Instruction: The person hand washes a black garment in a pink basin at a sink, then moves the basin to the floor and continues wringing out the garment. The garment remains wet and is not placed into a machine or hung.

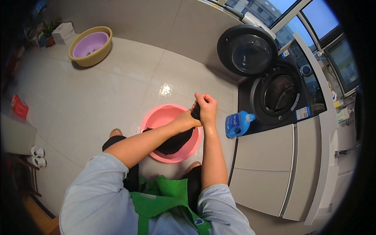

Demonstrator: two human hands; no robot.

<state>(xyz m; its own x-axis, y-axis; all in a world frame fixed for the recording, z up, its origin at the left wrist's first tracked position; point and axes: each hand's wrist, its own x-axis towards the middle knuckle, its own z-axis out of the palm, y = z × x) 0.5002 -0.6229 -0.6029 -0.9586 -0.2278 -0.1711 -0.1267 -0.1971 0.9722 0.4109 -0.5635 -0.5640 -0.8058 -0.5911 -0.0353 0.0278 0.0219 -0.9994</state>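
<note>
Both hands grip one black wet-looking cloth, apparently a garment, whose exact kind I cannot tell. My left hand is closed around it over the right side of a pink plastic basin. Just above and to the right, my right hand clenches the bunched upper end, and a short dark length shows between the two fists. The rest of the cloth hangs down into the basin. That basin stands on the tiled floor between my feet; any water inside is hidden by the cloth and my left forearm.
A blue detergent bottle stands right of the basin, beside a front-loading washing machine with its round door swung wide. Wet patches shine on the floor. A yellow basin holding a purple one sits by the wall.
</note>
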